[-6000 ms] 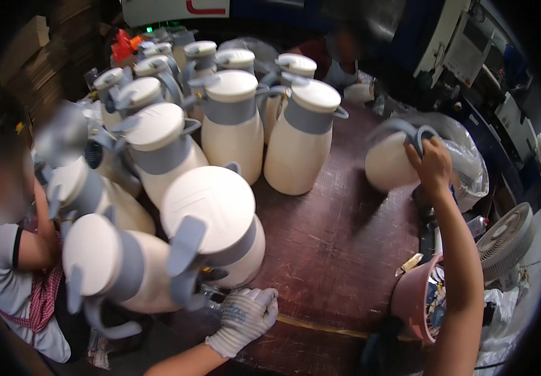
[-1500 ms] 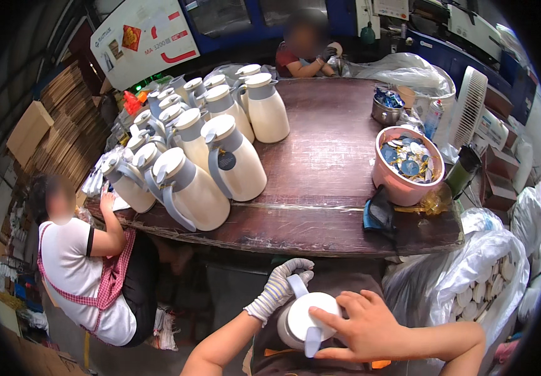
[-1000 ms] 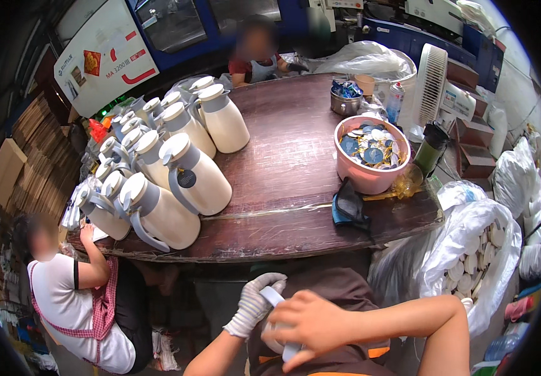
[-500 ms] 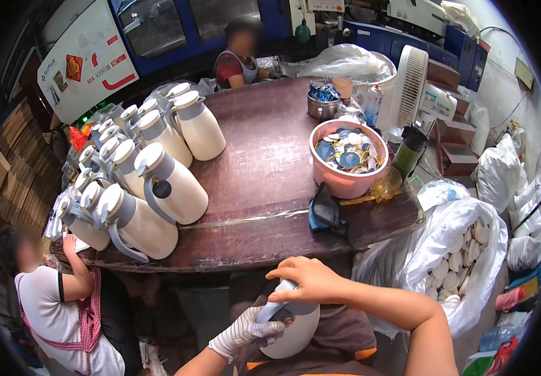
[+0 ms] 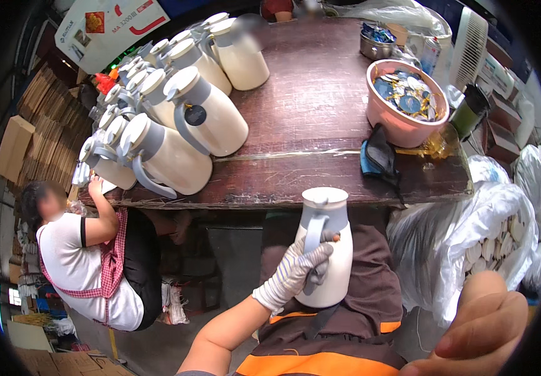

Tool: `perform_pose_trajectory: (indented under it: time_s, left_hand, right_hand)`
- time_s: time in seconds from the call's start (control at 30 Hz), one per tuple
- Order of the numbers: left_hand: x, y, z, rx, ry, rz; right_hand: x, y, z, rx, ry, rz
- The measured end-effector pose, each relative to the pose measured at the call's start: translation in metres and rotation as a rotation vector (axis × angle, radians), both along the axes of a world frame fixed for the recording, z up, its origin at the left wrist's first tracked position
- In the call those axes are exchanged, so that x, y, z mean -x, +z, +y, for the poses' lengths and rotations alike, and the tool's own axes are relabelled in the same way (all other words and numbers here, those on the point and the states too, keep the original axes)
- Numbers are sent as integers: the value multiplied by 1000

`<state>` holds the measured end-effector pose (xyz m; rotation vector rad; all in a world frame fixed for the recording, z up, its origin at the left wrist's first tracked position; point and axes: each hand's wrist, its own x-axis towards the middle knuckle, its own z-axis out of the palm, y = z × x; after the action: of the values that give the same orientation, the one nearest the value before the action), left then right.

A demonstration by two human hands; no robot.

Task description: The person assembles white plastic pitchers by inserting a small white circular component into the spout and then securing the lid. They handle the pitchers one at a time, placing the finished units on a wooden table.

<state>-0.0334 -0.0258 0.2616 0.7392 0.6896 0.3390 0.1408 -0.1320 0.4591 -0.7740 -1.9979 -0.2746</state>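
Note:
My left hand (image 5: pixel 305 269), in a striped work glove, is closed round the grey handle of a cream vacuum jug (image 5: pixel 339 266). The jug stands upright over my lap, with its pale lid and spout up. Close to the camera at lower right is my bare right hand (image 5: pixel 480 329), apart from the jug, fingers bent and bunched together. What those fingers hold, if anything, is hidden. Several similar cream jugs (image 5: pixel 223 128) with grey collars and handles stand at the left of the table; one has a round dark tag (image 5: pixel 195 114) hanging from it.
On the dark table (image 5: pixel 308 81) are a pink tub (image 5: pixel 402 128) of round tags, a black and blue pouch (image 5: pixel 380 156) and a green bottle (image 5: pixel 471 113). A plastic sack (image 5: pixel 421 244) of white discs stands at right. A person (image 5: pixel 89 269) sits at left.
The jug has turned and come upright, held in my left hand. My right hand has left its top and moved to the lower right, nearer the camera. The view has tilted down.

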Motion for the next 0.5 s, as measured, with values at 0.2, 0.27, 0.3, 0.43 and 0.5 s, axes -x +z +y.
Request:
perform_pose_trajectory:
  time_s: [0.2, 0.27, 0.3, 0.43, 0.5]
  left_hand:
    - [-12, -9, -4, -12, 23, -79]
    - [-3, -13, -5, -13, 94, -66]
    - [-6, -8, -6, -8, 89, -58]
    - [-14, -10, -5, 1, 29, -61]
    - [-15, -11, -3, -28, 7, -86]
  right_hand:
    - [-21, 25, -28, 225, 19, -245]
    - [-11, 21, -10, 196, -15, -241]
    - [-9, 25, -9, 230, -39, -192]
    - [-12, 9, -34, 236, -92, -166]
    - [-22, 15, -30, 324, 21, -200]
